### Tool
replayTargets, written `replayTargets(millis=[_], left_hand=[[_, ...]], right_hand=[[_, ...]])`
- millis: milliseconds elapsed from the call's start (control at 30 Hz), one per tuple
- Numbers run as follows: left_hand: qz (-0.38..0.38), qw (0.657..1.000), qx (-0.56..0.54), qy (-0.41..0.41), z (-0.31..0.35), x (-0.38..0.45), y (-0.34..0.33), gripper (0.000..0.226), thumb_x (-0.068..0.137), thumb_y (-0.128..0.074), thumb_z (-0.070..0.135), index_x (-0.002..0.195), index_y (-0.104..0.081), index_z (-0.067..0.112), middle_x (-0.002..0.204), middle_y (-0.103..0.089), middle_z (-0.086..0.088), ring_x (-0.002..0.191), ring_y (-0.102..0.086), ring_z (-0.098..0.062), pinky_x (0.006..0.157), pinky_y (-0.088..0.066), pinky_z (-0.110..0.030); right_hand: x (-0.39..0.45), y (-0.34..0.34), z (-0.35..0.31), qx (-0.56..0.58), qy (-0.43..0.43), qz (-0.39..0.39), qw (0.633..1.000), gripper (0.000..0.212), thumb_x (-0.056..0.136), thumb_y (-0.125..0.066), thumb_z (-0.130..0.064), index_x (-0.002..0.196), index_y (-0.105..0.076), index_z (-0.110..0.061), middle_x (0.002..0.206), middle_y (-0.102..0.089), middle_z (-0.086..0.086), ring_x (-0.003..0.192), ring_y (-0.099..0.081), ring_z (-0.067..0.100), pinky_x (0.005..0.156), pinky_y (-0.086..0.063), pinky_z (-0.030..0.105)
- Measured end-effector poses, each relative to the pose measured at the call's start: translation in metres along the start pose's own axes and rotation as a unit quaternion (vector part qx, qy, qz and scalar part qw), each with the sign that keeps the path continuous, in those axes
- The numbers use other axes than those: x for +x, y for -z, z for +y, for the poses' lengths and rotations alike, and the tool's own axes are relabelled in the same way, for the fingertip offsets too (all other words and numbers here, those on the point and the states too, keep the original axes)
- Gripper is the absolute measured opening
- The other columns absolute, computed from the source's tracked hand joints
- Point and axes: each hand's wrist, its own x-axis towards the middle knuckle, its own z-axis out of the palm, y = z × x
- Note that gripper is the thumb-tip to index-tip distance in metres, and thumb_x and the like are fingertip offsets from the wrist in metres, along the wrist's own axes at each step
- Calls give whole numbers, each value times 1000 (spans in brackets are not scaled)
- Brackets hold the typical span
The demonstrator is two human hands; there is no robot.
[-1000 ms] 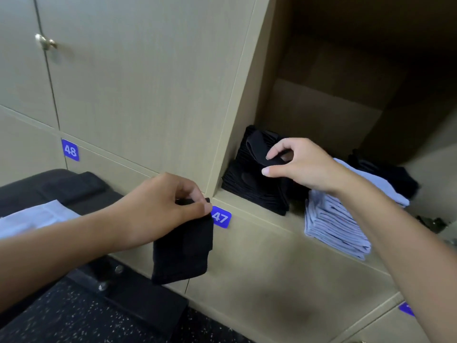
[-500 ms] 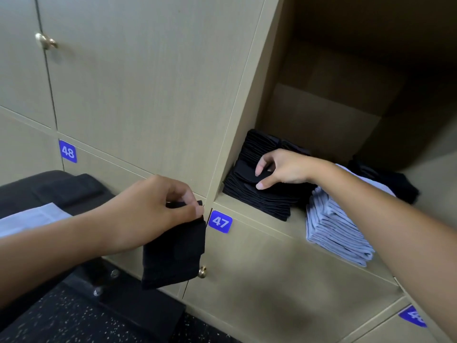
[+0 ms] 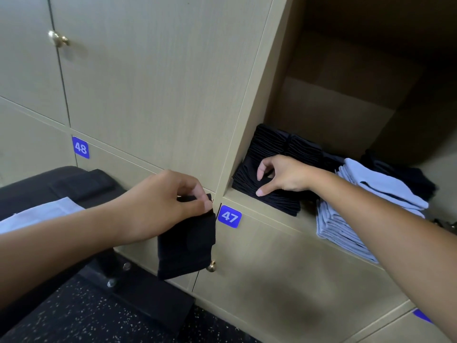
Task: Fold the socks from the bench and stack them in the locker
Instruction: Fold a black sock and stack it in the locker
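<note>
My left hand [image 3: 160,206] pinches the top edge of a folded black sock [image 3: 188,246], which hangs down in front of the locker face just left of the label 47 [image 3: 229,216]. Inside the open locker [image 3: 272,220], my right hand [image 3: 284,177] hovers over the stack of folded black socks [image 3: 277,203], thumb and fingertip touching its top, holding nothing. A stack of folded light blue socks [image 3: 346,229] lies right of it.
The black bench [image 3: 49,184] at the left carries a light blue sock [image 3: 42,214]. More dark socks [image 3: 408,177] lie at the locker's back right. Closed locker doors [image 3: 148,82] stand to the left, with a brass knob [image 3: 211,266] below.
My right hand laid the black sock it held onto the black stack, pressed it, and let go. My left hand has barely moved with its sock.
</note>
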Motion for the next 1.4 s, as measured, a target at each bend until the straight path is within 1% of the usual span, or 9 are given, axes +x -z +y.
replayTargets(millis=[333, 467, 600, 767, 867, 1000, 1133, 1233, 1400], left_hand=[[8, 1000, -29, -7, -2, 0, 3, 10, 93, -71, 24, 85, -76, 25, 91, -77, 16, 89, -71, -1, 95, -55, -31], [20, 999, -33, -4, -1, 0, 3, 10, 90, -76, 18, 84, -76, 26, 90, -77, 15, 90, -72, -4, 93, -56, -31], [24, 999, -44, -4, -1, 0, 2, 19, 88, -79, 13, 83, -75, 31, 91, -78, 11, 90, -73, -8, 89, -58, -30], [26, 998, -58, -7, 2, 2, -2, 22, 88, -78, 7, 82, -76, 29, 91, -78, 9, 87, -73, -6, 82, -57, -22], [32, 996, -86, -4, 4, 2, -4, 22, 88, -77, 5, 82, -75, 26, 90, -78, 7, 85, -73, -8, 73, -56, -17], [41, 991, -127, -5, 9, 3, -6, 27, 86, -78, 4, 74, -67, 25, 81, -75, -1, 71, -70, -12, 71, -53, -27], [63, 981, -181, 11, 12, 5, -9, 32, 83, -81, 2, 71, -58, 21, 68, -66, 3, 62, -65, -14, 57, -50, -25], [71, 969, -236, 20, 15, 6, -13, 31, 82, -80, -2, 83, -56, 18, 69, -68, -1, 60, -67, -20, 55, -50, -30], [75, 958, -274, 31, 21, 10, -18, 40, 81, -82, 3, 108, -59, 23, 74, -71, -7, 65, -72, -28, 58, -56, -34]], right_hand=[[-8, -4, -2, 2, -3, 30, 1000, 38, 69, -92, -39, 91, -63, -29, 109, -66, 9, 96, -61, 21, 81, -47, 33], [-27, -9, -9, 31, 21, 105, 994, 35, 76, -86, -43, 99, -66, -26, 114, -65, -6, 113, -56, 12, 90, -40, 28], [-58, -28, -30, 106, 58, 156, 980, 22, 85, -77, -44, 99, -67, -30, 111, -67, -17, 112, -58, 1, 98, -44, 27], [-93, -50, -56, 192, 68, 129, 971, 14, 88, -76, -38, 95, -70, -28, 98, -72, -14, 98, -66, -1, 92, -53, 25], [-107, -58, -65, 245, 65, 101, 962, 12, 91, -73, -37, 98, -70, -28, 100, -73, -11, 94, -69, 4, 91, -56, 30], [-119, -61, -73, 338, 55, 68, 937, 18, 93, -73, -25, 108, -67, -18, 99, -75, -1, 91, -73, 13, 93, -57, 32], [-124, -62, -75, 364, 39, 48, 929, 28, 88, -79, -27, 114, -67, -21, 106, -74, 4, 100, -72, 20, 98, -54, 33], [-126, -61, -77, 382, 30, 45, 923, 26, 88, -79, -17, 112, -69, -15, 96, -72, 1, 92, -70, 15, 90, -54, 26], [-129, -53, -75, 412, 16, 87, 907, 22, 89, -77, -15, 110, -73, -18, 104, -76, 3, 99, -72, 15, 94, -56, 28]])
